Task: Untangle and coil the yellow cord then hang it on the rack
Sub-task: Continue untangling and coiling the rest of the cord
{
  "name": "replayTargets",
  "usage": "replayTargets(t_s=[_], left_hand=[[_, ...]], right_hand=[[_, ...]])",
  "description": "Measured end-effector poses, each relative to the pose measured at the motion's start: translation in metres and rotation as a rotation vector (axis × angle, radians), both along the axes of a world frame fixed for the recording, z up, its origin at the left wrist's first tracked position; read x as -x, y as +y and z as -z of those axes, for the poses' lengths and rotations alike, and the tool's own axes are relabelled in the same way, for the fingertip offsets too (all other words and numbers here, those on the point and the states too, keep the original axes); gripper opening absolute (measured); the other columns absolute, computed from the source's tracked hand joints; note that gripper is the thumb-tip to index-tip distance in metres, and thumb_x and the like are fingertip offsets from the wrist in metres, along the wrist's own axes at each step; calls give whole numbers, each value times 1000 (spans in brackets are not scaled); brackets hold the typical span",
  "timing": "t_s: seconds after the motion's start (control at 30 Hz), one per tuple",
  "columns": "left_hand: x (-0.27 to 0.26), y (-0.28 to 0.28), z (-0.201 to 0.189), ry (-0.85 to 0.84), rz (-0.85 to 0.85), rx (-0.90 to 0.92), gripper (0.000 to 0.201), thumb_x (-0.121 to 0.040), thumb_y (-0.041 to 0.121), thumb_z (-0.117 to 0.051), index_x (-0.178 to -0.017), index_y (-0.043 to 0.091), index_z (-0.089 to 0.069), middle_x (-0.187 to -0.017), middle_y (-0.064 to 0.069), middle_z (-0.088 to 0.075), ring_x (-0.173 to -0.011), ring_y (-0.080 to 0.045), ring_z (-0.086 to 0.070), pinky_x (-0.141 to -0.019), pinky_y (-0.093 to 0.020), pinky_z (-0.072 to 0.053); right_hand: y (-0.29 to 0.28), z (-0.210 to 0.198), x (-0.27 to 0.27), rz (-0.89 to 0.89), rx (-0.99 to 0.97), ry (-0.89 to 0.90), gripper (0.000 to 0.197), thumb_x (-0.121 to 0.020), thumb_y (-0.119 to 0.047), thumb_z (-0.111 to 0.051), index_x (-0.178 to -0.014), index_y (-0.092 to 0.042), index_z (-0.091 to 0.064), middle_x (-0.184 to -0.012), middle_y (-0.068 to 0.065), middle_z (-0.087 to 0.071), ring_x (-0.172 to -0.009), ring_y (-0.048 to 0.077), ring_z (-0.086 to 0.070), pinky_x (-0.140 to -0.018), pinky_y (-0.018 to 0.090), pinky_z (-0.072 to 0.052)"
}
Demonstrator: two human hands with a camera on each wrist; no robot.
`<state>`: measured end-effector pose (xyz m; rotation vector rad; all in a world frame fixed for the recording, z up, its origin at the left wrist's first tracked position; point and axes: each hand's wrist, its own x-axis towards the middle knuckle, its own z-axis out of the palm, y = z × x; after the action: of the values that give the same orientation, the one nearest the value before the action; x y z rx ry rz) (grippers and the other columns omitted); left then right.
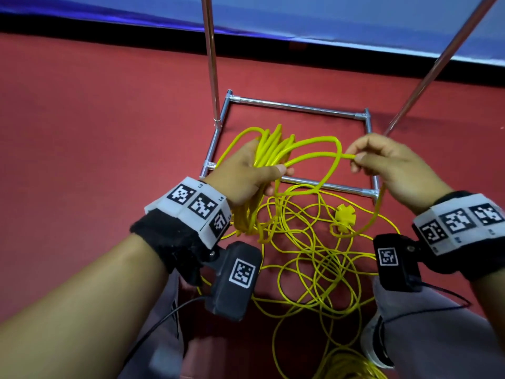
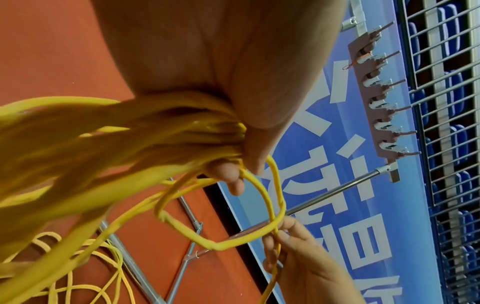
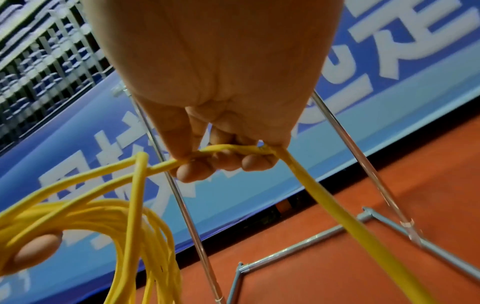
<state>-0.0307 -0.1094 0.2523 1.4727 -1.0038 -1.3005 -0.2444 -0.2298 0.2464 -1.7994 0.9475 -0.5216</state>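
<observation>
Item: yellow cord. Several coils gathered, left hand fingers clenched round bundle. Right hand pinches next loop beside it. Most cord loose on floor below fingers, seemingly tangled. Rack bare; hanging pending.

The left hand is on the left and the right hand is on the right, both up above the floor. A bunch of cord loops sits in the left hand. One loop runs from it across to the right hand. More cord lies in a messy pile on the floor, near the person and under the hands. The rack stands on the floor just behind the hands. A wall banner is far behind the rack.
</observation>
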Motion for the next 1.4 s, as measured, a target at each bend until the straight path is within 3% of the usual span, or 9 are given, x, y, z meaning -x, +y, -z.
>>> replayTargets(t_s=[0.13, 0.33, 0.5, 0.67, 0.83, 0.93, 1.1, 1.3, 1.4], left_hand=[[6, 2, 3, -57, 86, -32, 21, -91, 7, -59, -107, 16, -49, -88, 2, -71, -47, -9, -49, -42, -20, -38], [4, 1, 5, -66, 112, -29, 13, -92, 8, -59, -97, 16, -51, -76, 4, -65, -48, -10, -48, -42, -19, -38], [1, -2, 2, -55, -3, 5, 13, -93, 4, -55, -104, 7, -48, -72, 2, -61, -45, -8, -48, -41, -18, -38], [3, -1, 2, -46, 0, 22, 25, -92, 1, -55, -116, 2, -49, -86, 0, -68, -45, -8, -47, -46, -21, -40], [7, 2, -2, -90, 78, -3, 21, -88, 2, -61, -85, 19, -49, -57, 9, -59, -39, -4, -47, -38, -14, -38], [15, 5, 0, -69, 135, -21, 21, -88, 2, -61, -92, 21, -52, -90, -11, -67, -41, -4, -47, -40, -16, -39], [18, 2, 6, -15, 132, -57, 39, -88, 7, -63, -124, 4, -49, -115, -31, -60, -44, -7, -47, -44, -22, -40], [16, 0, 7, -63, 76, -24, 17, -90, 5, -61, -86, 17, -50, -61, 7, -58, -43, -8, -49, -39, -19, -38], [15, 0, 5, -78, 58, -6, 22, -89, 3, -61, -83, 20, -48, -49, 12, -51, -41, -6, -50, -37, -16, -38]], right_hand=[[0, -2, -6, -56, 71, 52, 20, -82, -5, -58, -78, -25, -61, -72, -4, -55, -64, -3, -47, -70, 17, -37], [0, -5, -16, 18, -62, -133, 22, -72, -11, -46, -82, -18, -64, -70, -5, -64, -66, 7, -54, -60, 14, -40], [-10, 8, -7, 119, -260, 110, 20, -86, -10, -39, -76, -11, -56, -53, -2, -62, -50, 8, -57, -57, 21, -45], [-7, 4, -8, 279, -146, 45, 28, -87, 1, -38, -76, -22, -52, -58, 0, -37, -37, 0, -37, -51, 23, -47], [3, -7, -7, 109, 247, 328, 41, -81, -13, -33, -101, -24, -67, -66, -12, -50, -61, 3, -45, -59, 19, -33], [11, -4, -17, 108, 40, 147, 39, -83, -22, -36, -104, -10, -67, -79, -8, -58, -73, 3, -52, -69, 22, -43], [13, -7, -25, -49, 5, 143, 49, -75, -28, -26, -93, -36, -72, -56, -11, -48, -55, 5, -39, -57, 30, -30], [13, -8, -21, 14, -20, 76, 9, -82, -18, -46, -79, -23, -53, -56, -4, -55, -52, 9, -41, -56, 29, -32], [11, -7, -21, -21, -17, 117, 24, -89, 0, -48, -78, -20, -54, -63, -1, -56, -49, -2, -42, -53, 16, -32]])
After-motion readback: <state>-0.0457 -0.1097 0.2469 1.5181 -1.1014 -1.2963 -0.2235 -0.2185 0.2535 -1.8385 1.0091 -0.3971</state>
